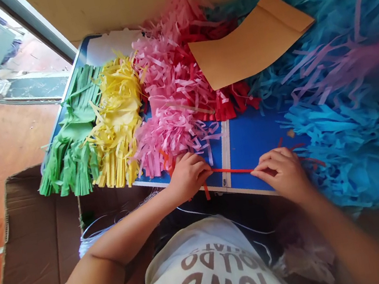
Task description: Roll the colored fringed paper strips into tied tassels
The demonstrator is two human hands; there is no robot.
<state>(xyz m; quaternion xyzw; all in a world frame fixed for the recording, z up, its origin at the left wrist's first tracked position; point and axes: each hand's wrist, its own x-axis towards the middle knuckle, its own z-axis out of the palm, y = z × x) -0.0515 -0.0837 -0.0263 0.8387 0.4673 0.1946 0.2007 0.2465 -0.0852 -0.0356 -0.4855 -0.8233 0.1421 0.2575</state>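
Head view; red strip (233,170) stretches between left hand (189,173) and right hand (283,172).

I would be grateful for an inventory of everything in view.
table: one, blue, centre
envelope: one, tan, upper right
red strip: one, red, over table front
green fringe: one pile, green, table's left
yellow fringe: one pile, yellow, beside green
pink fringe: one pile, pink, mid-table
red fringe: two patches, red, beside envelope and far right
blue fringe: uncounted, blue, right
purple strips: several, purple, on blue fringe
box: one, brown, lower left
cord: uncounted, white, below table edge
floor: one, orange-red, left
wall: one, tan, behind table
door frame: one, grey, upper left
sheet: one, white, table's far left
shirt: one, white, brown letters, bottom
left hand: one, bare, pinching strip
right hand: one, bare, pinching strip
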